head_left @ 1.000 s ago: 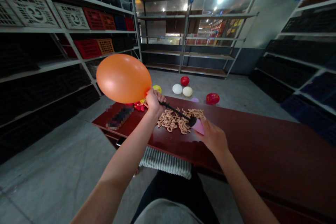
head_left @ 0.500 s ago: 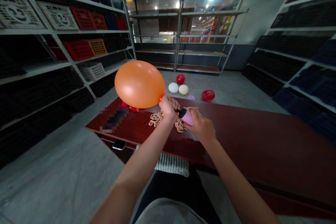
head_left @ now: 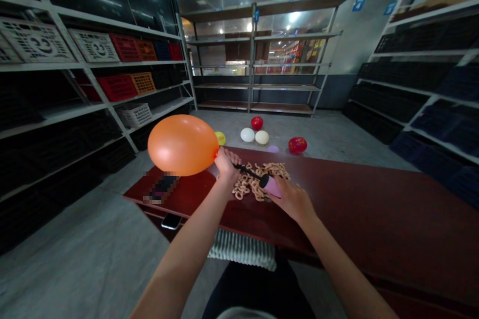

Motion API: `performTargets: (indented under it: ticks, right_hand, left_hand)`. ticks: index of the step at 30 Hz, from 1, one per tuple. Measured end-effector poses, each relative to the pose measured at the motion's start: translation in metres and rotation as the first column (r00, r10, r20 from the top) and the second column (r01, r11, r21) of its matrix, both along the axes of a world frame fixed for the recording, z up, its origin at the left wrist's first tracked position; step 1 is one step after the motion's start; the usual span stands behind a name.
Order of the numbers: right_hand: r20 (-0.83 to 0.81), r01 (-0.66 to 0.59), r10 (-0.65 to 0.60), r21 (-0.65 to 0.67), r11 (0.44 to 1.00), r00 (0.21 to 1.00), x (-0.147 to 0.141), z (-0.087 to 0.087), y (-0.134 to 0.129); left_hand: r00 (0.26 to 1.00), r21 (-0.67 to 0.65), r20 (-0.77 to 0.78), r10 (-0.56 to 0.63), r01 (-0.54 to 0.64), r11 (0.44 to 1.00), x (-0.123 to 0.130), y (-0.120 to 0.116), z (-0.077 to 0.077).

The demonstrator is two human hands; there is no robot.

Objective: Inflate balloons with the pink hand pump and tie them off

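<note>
A large inflated orange balloon (head_left: 183,145) points left, its neck pinched in my left hand (head_left: 227,163). From beside those fingers a black rod (head_left: 249,171) runs right to a pump with a black collar and pink body (head_left: 272,186). My right hand (head_left: 295,199) is wrapped round the pink body. Below the rod, a heap of tan, uninflated long balloons (head_left: 258,188) lies on the dark red table (head_left: 359,194). How the neck meets the rod is hidden by my left fingers.
On the table's left lies a blurred dark object (head_left: 162,188); a phone (head_left: 171,222) sits below the edge. Several balloons, including a red one (head_left: 297,145) and a yellow one (head_left: 220,138), rest on the floor beyond. Shelves with crates (head_left: 118,87) stand left, others right and behind.
My hands have moved apart, and more of the black rod shows between them. The orange balloon has shifted left and down. The camera view has tilted up, bringing the yellow balloon into sight.
</note>
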State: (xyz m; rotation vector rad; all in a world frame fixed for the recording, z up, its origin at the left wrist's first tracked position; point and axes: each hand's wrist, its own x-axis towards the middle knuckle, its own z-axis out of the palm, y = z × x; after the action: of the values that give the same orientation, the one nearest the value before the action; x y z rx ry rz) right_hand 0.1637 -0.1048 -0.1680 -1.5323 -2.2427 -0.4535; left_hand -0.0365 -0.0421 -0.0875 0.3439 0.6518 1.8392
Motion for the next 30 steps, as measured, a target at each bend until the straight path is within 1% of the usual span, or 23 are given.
performTargets:
  ticks: [4, 6, 8, 10, 12, 15, 17, 22, 26, 28, 30]
  right_hand:
    - [0.031, -0.052, 0.053, -0.014, 0.999, 0.998, 0.018, 0.002, -0.003]
    - [0.040, -0.087, 0.087, -0.005, 0.996, 0.995, 0.024, 0.006, -0.004]
    - [0.043, -0.097, 0.096, 0.019, 0.995, 0.994, 0.025, 0.011, -0.005]
    - [0.028, -0.074, 0.072, 0.039, 0.997, 0.997, 0.020, 0.017, -0.005]
    - [0.000, -0.023, 0.023, 0.032, 0.999, 1.000, 0.013, 0.025, -0.005]
    - [-0.058, 0.075, -0.074, 0.009, 0.997, 0.996, 0.002, 0.039, -0.005]
    - [-0.081, 0.105, -0.104, 0.013, 0.994, 0.991, -0.005, 0.047, -0.005]
    - [-0.116, 0.095, -0.091, 0.027, 0.995, 0.989, -0.024, 0.066, -0.008]
    - [-0.080, 0.121, -0.117, 0.051, 0.991, 0.990, -0.036, 0.083, -0.010]
    - [-0.066, 0.127, -0.122, 0.067, 0.990, 0.990, -0.037, 0.087, -0.009]
    - [-0.073, 0.130, -0.125, 0.070, 0.989, 0.990, -0.035, 0.085, -0.008]
  left_hand:
    - [0.999, 0.023, 0.005, 0.033, -0.033, 0.999, -0.023, -0.001, 0.011]
    - [1.000, 0.036, 0.002, 0.031, -0.031, 0.999, -0.032, -0.004, 0.017]
    - [1.000, 0.055, -0.007, 0.014, -0.013, 0.998, -0.037, -0.009, 0.024]
    - [1.000, 0.086, -0.016, 0.021, -0.019, 0.996, -0.039, -0.014, 0.032]
    - [0.998, 0.121, -0.009, 0.059, -0.058, 0.991, -0.038, -0.020, 0.039]
    - [0.993, 0.155, 0.024, 0.116, -0.119, 0.981, -0.030, -0.027, 0.048]
    - [0.992, 0.166, 0.037, 0.120, -0.125, 0.978, -0.021, -0.031, 0.050]
    - [0.996, 0.167, 0.017, 0.088, -0.090, 0.982, 0.013, -0.038, 0.047]
    - [0.998, 0.188, 0.044, 0.048, -0.056, 0.981, 0.041, -0.040, 0.047]
    - [0.997, 0.185, 0.066, 0.037, -0.049, 0.982, 0.048, -0.038, 0.047]
    - [0.997, 0.167, 0.075, 0.016, -0.028, 0.986, 0.050, -0.035, 0.046]
